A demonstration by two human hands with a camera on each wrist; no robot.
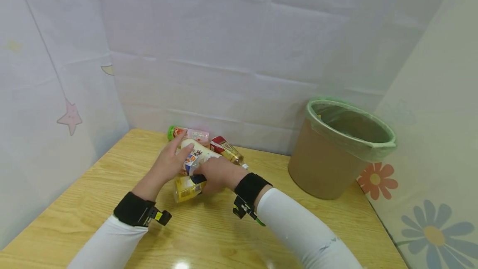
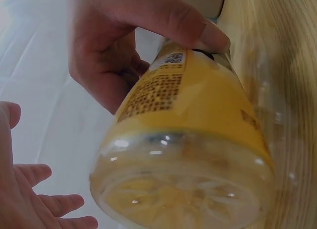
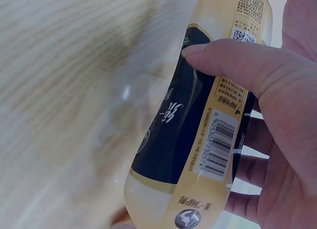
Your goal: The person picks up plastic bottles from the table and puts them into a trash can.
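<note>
On the table (image 1: 112, 190), the bin (image 1: 337, 148) stands at three o'clock of my hands. The yellow bottle (image 1: 186, 188) lies flat, long axis running ten to four — my right hand (image 1: 218, 175) wraps it, nearer. My left hand (image 1: 169, 163), fingers loose, rests on the white bottle (image 1: 198, 155) above. Labels carry barcodes; the writing isn't legible.

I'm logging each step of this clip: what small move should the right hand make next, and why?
Probably lift the yellow bottle off the table: the right hand already grips it lying on its side, and the lined bin stands open nearby. The left hand rests on the white bottle.
</note>
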